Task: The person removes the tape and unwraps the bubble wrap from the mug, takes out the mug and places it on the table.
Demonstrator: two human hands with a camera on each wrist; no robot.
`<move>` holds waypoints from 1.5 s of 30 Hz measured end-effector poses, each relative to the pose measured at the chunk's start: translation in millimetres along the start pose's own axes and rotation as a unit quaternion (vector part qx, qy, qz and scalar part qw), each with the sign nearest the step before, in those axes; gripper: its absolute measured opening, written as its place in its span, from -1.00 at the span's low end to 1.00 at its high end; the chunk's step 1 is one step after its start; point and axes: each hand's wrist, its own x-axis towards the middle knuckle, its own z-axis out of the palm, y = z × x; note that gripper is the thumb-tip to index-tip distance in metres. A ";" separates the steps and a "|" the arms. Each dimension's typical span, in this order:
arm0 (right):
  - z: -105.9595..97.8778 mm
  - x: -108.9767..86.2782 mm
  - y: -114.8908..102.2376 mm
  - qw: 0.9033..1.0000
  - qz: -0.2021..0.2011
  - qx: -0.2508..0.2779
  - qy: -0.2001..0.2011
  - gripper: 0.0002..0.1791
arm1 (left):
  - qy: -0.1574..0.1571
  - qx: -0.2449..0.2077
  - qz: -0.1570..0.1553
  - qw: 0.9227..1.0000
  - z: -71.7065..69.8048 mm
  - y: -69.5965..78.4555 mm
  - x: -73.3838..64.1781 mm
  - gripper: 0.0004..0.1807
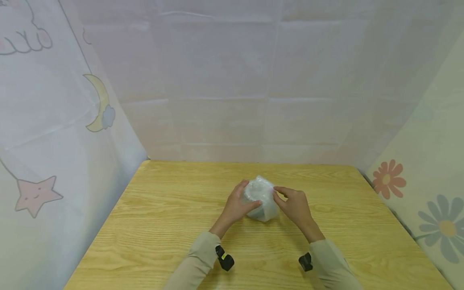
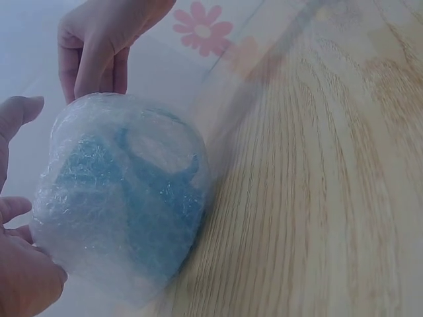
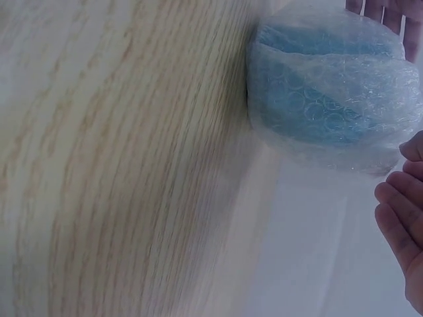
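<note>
Bubble-wrapped bundle (image 1: 267, 202) on a table (image 1: 163, 209), near its middle, left hand (image 1: 234, 207) around the bundle's left side, right hand (image 1: 296, 205) at its right edge, sleeves (image 1: 197, 255) nearer, backdrop (image 1: 217, 80) beyond the far table edge, side panels (image 1: 72, 161) left and right.

Yellowish wood-grain table (image 1: 163, 201), grain running side to side; creased pale backdrop (image 1: 232, 80) behind it, kinda pinkish low down; left wall (image 1: 54, 141) has a yellow moon (image 1: 103, 95), little grey-blue cloud (image 1: 108, 117) and smiling pink star (image 1: 36, 196); right wall (image 1: 435, 141) is creamy, with a red flower (image 1: 386, 179) and grey-blue flower (image 1: 446, 228); light's pretty soft.
</note>
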 end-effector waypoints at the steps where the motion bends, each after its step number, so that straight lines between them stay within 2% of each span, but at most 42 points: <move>1: 0.2 0.4 0.0 1.000 -0.003 -0.003 -0.001 -0.84 | 0.000 0.001 -0.001 1.000 0.8 -0.2 0.4 -0.12; 8: 1.4 2.1 0.5 0.999 -0.029 -0.027 -0.001 -0.86 | 0.005 0.014 -0.005 1.000 5.5 -0.2 1.0 -0.10; 13: 0.2 3.9 0.2 0.998 -0.040 -0.042 -0.008 -0.87 | 0.012 0.027 0.009 1.000 7.6 2.3 1.2 -0.11; 16: -0.8 5.5 0.2 0.997 -0.043 -0.055 -0.022 -0.87 | 0.016 0.032 0.014 0.999 9.1 3.6 1.6 -0.12; 23: -4.5 9.4 -1.5 0.992 -0.048 -0.095 -0.064 -0.86 | 0.023 0.036 0.004 0.999 12.8 1.6 1.4 -0.14; 30: -5.3 12.4 -3.5 0.983 -0.078 -0.145 -0.083 -0.89 | 0.030 0.028 0.007 0.999 15.2 -1.2 2.7 -0.15; 38: -3.0 13.4 -4.1 0.979 -0.098 -0.163 -0.073 -0.92 | 0.036 0.022 0.011 0.999 16.8 -0.9 4.0 -0.15; 45: -1.4 14.0 -2.1 0.980 -0.111 -0.156 -0.050 -0.93 | 0.039 0.024 0.010 0.999 17.1 0.1 3.6 -0.16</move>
